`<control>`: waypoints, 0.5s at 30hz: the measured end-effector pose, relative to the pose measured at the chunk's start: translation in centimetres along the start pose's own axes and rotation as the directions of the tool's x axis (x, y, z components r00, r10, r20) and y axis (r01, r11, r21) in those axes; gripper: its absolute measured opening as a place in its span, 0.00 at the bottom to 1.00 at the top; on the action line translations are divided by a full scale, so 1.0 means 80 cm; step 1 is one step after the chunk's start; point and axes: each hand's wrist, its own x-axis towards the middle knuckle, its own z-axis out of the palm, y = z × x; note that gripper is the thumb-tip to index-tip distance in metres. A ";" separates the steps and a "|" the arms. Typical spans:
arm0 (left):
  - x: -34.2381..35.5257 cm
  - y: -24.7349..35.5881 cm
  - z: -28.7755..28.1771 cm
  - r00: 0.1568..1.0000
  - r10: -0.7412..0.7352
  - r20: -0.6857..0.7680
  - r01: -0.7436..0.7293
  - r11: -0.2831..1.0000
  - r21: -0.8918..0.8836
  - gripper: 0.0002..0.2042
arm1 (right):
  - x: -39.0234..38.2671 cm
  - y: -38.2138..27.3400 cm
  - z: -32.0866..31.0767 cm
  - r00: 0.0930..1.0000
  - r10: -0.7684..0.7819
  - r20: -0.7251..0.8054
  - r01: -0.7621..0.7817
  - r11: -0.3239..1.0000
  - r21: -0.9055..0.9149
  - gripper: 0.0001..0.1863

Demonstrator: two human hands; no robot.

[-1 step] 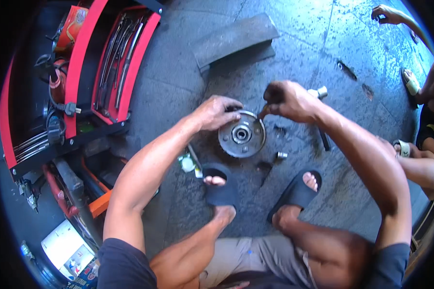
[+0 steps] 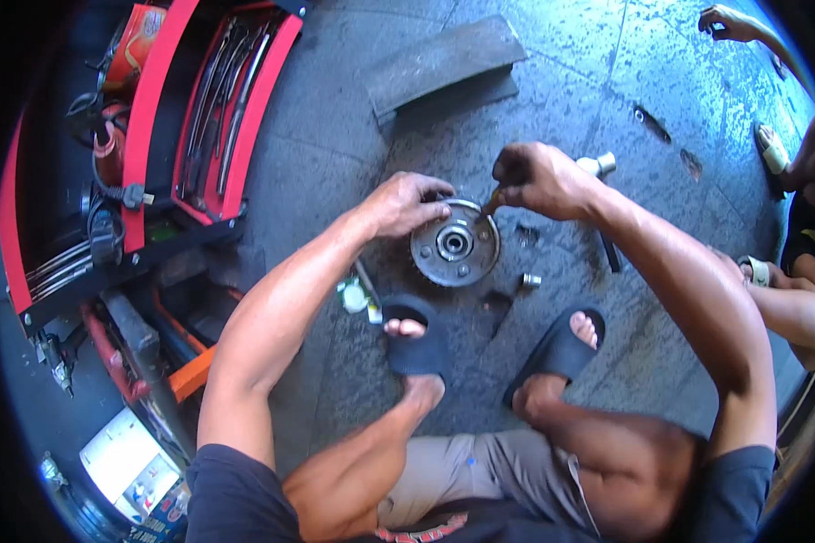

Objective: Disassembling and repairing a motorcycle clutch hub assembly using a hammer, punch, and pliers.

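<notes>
A round toothed metal wheel point(image 2: 432, 267) with a hub in its middle lies flat on the dark floor in front of my feet. My left hand point(image 2: 406, 206) grips its upper left rim, fingers and thumb over the edge. Pinched in my right hand point(image 2: 541, 184) is a thin tool with a yellowish handle point(image 2: 493, 201), perhaps a small screwdriver. Its tip points down at the wheel's upper right face; whether it touches, I cannot tell. Both hands have dark, greasy fingers. A small metal socket point(image 2: 532, 281) rests right of the wheel.
A hammer point(image 2: 598, 166) lies beyond my right hand. Farther off sits a grey angled block point(image 2: 448, 68). At left stands a red and black tool cart point(image 2: 145, 118) with wrenches. Near my left foot is a green and white item point(image 2: 354, 297). Another person's hand point(image 2: 732, 24) shows far right.
The tool's tip has moved a little inward from the rim onto the wheel's face. My left hand keeps its hold. The whole view has shifted slightly.
</notes>
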 end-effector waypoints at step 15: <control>-0.068 0.061 0.030 0.968 -0.093 -0.234 0.057 0.986 -0.157 0.23 | -0.005 -0.029 0.063 0.999 0.023 -0.029 -0.017 0.984 0.175 0.18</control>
